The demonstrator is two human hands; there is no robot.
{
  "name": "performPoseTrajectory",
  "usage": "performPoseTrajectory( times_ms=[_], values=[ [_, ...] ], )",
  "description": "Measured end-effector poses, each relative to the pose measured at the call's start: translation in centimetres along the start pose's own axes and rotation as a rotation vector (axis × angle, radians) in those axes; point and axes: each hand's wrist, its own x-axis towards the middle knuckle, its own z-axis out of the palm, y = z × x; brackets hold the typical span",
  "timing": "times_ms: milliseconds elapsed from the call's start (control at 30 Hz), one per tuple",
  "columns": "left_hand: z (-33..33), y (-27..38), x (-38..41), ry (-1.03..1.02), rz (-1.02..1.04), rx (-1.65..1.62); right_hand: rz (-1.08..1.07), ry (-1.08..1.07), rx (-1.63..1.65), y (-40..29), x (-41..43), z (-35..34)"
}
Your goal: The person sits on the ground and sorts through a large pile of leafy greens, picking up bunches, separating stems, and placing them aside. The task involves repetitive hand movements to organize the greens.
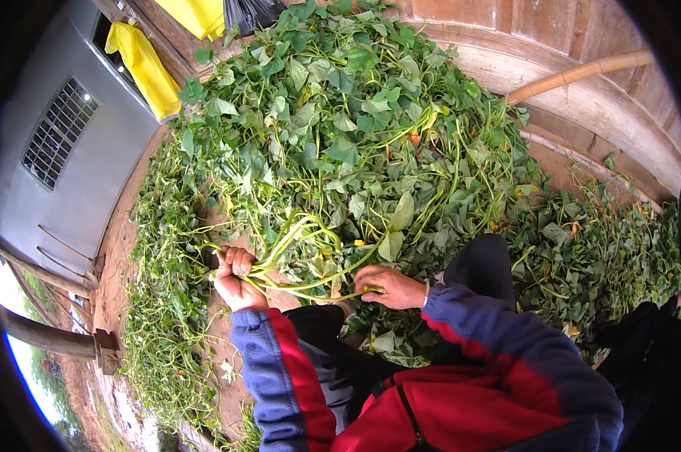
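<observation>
My left hand [239, 278] is closed around a bundle of pale green leaf stalks [287, 243], whose upper ends bend over to the right. Short stem ends poke out on the left side of that fist. Between finger and thumb, my right hand [391, 286] pinches a long green vine stem [329, 295] that runs across to the bundle. Another stem with a couple of leaves [394, 237] arches up above the right hand. Beyond both hands rises a large heap of leafy green vines [340, 130].
More vines [165, 316] lie along the left, and others [589, 254] spread to the right beside a wooden wall [544, 34]. A bamboo pole [583, 76] leans over the heap. Yellow cloth [143, 70] hangs near a grey wall [92, 152]. A wooden post [46, 333] stands at left.
</observation>
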Motion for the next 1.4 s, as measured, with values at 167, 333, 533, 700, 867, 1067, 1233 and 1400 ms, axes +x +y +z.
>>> performPoseTrajectory(
  times_ms=[167, 333, 533, 700, 867, 1067, 1233, 1400],
  values=[
    [-0.5, 2.2, -0.1, 0.008, 0.098, -0.059, 0.488, 0.170, 0.518, 0.4, -1.4, -0.6],
    [-2.0, 2.7, 0.0, 0.006, 0.056, -0.047, 0.445, 0.409, 0.813, -0.8, -1.5, -2.6],
    [-2.7, 2.9, 0.1, -0.001, 0.097, -0.028, 0.485, 0.539, 1.000, -2.9, -0.7, -3.3],
    [-3.0, 3.3, 0.2, 0.053, 0.135, 0.011, 0.460, 0.423, 1.127, -3.2, -1.5, -3.1],
    [-3.1, 3.2, 0.5, 0.066, 0.110, -0.025, 0.496, -0.034, 1.192, -6.8, -2.6, -3.6],
    [-3.8, 0.6, 0.8, 0.163, 0.047, -0.021, 0.305, 0.008, 0.380, -12.1, -3.0, -8.1],
    [-3.9, -1.5, 1.3, 0.177, -0.043, -0.136, 0.189, 0.086, 0.606, -13.9, -3.5, -7.9],
    [-2.8, 0.5, 1.1, 0.216, 0.135, -0.189, 0.134, -0.098, 0.660, -14.6, -5.3, -10.5]
  ],
)
